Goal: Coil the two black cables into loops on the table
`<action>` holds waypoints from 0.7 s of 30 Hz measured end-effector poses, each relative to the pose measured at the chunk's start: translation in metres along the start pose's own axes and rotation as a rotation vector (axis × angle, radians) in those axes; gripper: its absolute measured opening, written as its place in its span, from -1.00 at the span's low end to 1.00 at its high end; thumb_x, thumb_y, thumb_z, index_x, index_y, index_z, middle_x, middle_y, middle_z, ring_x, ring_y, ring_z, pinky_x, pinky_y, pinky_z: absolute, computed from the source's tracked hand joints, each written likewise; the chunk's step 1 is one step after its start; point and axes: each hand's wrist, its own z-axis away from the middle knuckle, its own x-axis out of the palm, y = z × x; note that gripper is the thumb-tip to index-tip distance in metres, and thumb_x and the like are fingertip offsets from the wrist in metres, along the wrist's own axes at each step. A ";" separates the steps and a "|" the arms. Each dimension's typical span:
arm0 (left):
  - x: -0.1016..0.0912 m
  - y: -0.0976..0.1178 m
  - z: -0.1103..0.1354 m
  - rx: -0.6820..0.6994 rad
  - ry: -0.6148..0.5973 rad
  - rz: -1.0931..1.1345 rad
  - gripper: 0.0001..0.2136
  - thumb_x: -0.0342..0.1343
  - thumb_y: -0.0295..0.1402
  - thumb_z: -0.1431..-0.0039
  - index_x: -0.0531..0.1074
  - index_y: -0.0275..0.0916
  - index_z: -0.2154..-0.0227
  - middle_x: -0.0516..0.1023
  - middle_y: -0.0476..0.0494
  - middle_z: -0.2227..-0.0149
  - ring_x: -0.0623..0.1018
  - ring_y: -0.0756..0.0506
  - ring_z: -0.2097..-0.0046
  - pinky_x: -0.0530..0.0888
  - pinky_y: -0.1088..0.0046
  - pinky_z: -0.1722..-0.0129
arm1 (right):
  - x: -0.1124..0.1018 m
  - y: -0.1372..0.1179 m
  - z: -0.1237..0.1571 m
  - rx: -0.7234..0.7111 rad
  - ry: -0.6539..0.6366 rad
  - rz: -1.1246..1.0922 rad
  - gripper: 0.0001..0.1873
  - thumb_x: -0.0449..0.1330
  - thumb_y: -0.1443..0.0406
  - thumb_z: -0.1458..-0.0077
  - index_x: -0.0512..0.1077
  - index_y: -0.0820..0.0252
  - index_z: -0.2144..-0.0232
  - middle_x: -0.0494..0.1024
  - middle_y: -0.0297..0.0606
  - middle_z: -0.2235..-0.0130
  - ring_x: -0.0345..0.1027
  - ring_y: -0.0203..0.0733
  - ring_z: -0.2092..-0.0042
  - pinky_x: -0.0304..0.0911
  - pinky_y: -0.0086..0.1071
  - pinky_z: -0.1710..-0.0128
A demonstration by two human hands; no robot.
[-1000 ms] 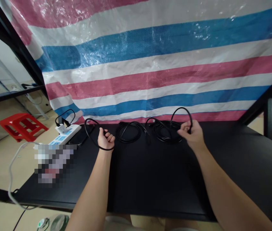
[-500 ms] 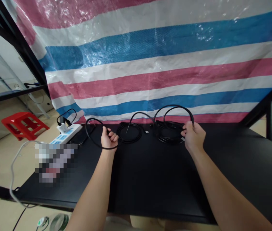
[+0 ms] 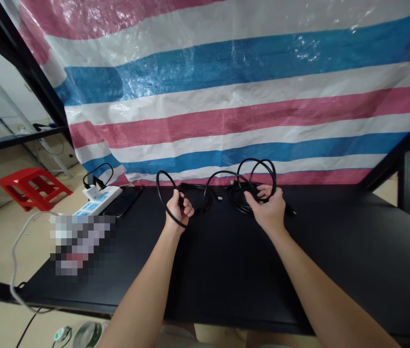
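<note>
The left forearm [image 3: 149,285] and right forearm [image 3: 317,285] reach forward, converging. The left hand [image 3: 180,210] has its thumb up, fingers curled toward the palm; the right hand [image 3: 270,209] curls loosely, thumb pointing inward, apart from the left.

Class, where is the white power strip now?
In the head view, the power strip lies at the left edge of the tabletop, beside the smartphone and left of the left hand.
</note>
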 end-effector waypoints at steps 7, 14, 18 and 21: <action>-0.005 -0.016 -0.001 0.077 -0.047 -0.271 -0.78 0.16 -0.30 -0.03 0.22 -0.22 0.57 0.51 -0.08 0.61 0.50 -0.05 0.59 0.30 0.54 0.62 | 0.006 -0.018 0.002 0.355 -0.140 -0.534 -0.42 0.20 -0.23 0.24 0.14 0.09 0.62 0.14 -0.54 0.75 0.01 -0.38 0.72 -0.13 -0.51 0.79; 0.013 -0.035 0.011 -0.145 0.056 -0.077 -0.92 0.04 -0.46 -0.05 0.34 -0.28 0.52 0.54 -0.14 0.40 0.55 -0.07 0.40 0.51 0.35 0.40 | 0.018 -0.022 0.018 0.427 -0.419 -0.715 -0.31 0.09 -0.33 0.24 -0.01 0.08 0.70 0.01 -0.51 0.76 -0.04 -0.36 0.69 -0.09 -0.48 0.77; 0.023 -0.042 0.019 -0.238 0.120 -0.047 -0.86 -0.05 -0.45 -0.15 0.34 -0.29 0.48 0.49 -0.11 0.46 0.55 -0.06 0.46 0.49 0.42 0.50 | 0.018 -0.024 0.025 0.438 -0.572 -0.736 -0.29 0.02 -0.38 0.25 -0.04 0.07 0.73 -0.05 -0.48 0.76 -0.02 -0.31 0.66 -0.02 -0.43 0.71; 0.024 -0.046 0.020 -0.186 0.139 -0.046 -0.88 0.00 -0.47 -0.15 0.29 -0.27 0.50 0.49 -0.07 0.47 0.54 -0.01 0.50 0.45 0.52 0.55 | 0.019 -0.028 0.030 0.465 -0.589 -0.757 -0.27 -0.12 -0.45 0.32 0.03 0.05 0.71 0.04 -0.45 0.72 0.09 -0.25 0.62 0.09 -0.36 0.65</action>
